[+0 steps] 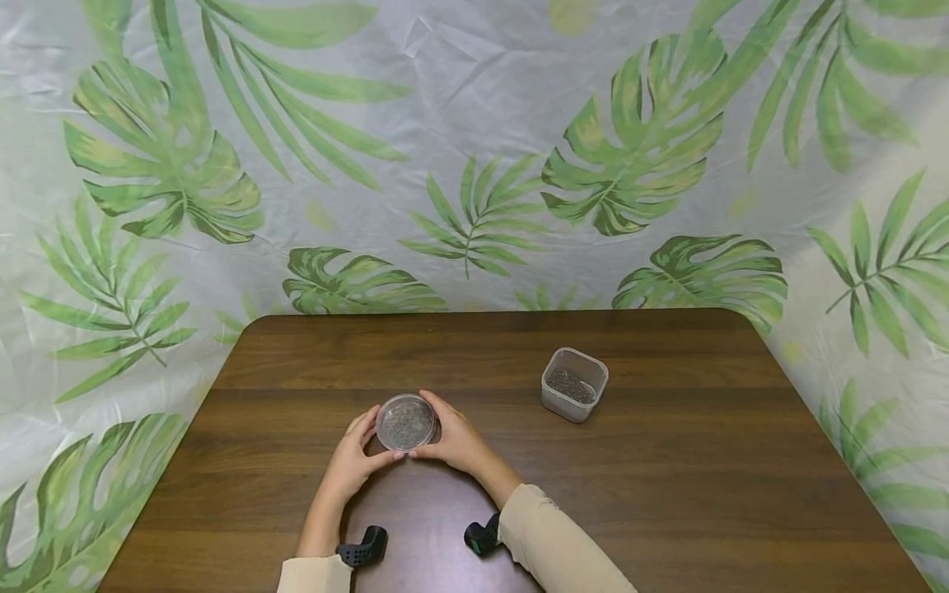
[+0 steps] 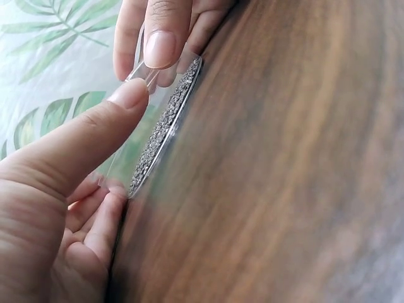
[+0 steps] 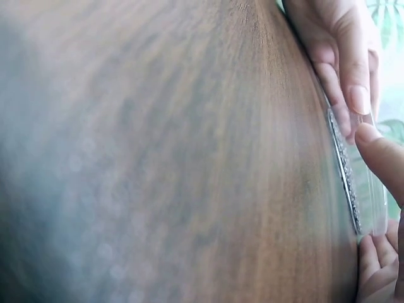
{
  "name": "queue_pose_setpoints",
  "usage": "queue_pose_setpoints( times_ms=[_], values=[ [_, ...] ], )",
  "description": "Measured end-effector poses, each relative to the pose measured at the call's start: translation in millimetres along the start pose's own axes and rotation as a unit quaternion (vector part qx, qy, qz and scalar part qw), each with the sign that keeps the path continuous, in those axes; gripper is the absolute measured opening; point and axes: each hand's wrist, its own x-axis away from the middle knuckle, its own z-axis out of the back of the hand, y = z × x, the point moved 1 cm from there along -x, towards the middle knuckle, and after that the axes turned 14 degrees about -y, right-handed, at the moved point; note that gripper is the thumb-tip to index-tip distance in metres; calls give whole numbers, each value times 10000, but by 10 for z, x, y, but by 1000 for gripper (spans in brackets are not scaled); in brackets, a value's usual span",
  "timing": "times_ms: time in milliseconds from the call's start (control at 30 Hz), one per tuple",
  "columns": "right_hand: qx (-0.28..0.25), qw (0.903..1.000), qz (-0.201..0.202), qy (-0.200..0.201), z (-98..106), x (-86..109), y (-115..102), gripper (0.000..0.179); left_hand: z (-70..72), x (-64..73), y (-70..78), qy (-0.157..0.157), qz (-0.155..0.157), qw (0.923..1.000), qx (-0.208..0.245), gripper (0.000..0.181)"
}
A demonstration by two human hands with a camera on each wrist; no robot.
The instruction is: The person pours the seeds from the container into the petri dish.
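Note:
A round clear petri dish with a layer of dark grey grains stands on the table, left of its middle. My left hand holds its left side, thumb at the near rim and fingers round the far left edge. From the other side my right hand grips it in the same way, and the two thumbtips nearly meet at the near edge. In the left wrist view the grains lie low in the dish, and both thumbs press at the upper rim of its clear lid.
A square translucent plastic tub with similar dark grains in its bottom stands farther back to the right on the brown wooden table. Behind the table's far edge hangs a pale curtain with green leaf prints.

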Motion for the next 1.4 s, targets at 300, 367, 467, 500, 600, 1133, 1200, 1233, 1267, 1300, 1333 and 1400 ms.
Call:
queue_pose_setpoints(
  times_ms=[300, 367, 467, 500, 600, 1133, 1200, 1233, 1267, 1300, 1333, 1400],
  values=[
    [46, 10000, -49, -63, -3, 3, -22, 93, 1, 9, 34, -47, 21, 9992, -397, 81],
    [85, 9999, -65, -83, -5, 5, -25, 93, 2, 3, -7, -28, 26, 9986, -530, 82],
    [163, 9998, -90, -95, -6, 6, -29, 94, 8, -20, -135, 3, 71, 9972, -746, 84],
    [185, 9997, -98, -101, -7, 5, -30, 94, 10, -32, -182, 5, 110, 9966, -817, 85],
    [210, 9996, -117, -121, -13, -2, -27, 94, 19, -56, -304, -6, 181, 9958, -898, 88],
    [-6, 9999, 49, 104, 7, 34, -36, 70, 13, -52, -325, -56, 68, 9969, -785, 92],
    [-64, 9998, 100, 155, 8, 41, -34, 68, 9, -51, -314, -2, 27, 9979, -649, 89],
    [-109, 9997, 132, 181, 10, 46, -35, 68, 9, -52, -311, 32, -9, 9983, -585, 87],
    [-141, 9996, 161, 197, 12, 52, -36, 68, 8, -54, -308, 76, -40, 9987, -509, 85],
    [-160, 9995, 188, 221, 17, 60, -37, 67, 9, -52, -302, 117, -58, 9988, -481, 84],
    [-157, 9993, 219, 254, 22, 66, -40, 67, 11, -53, -297, 162, -73, 9988, -449, 82],
    [-126, 9989, 296, 328, 42, 82, -47, 66, 12, -54, -279, 217, -73, 9984, -524, 80]
  ],
)
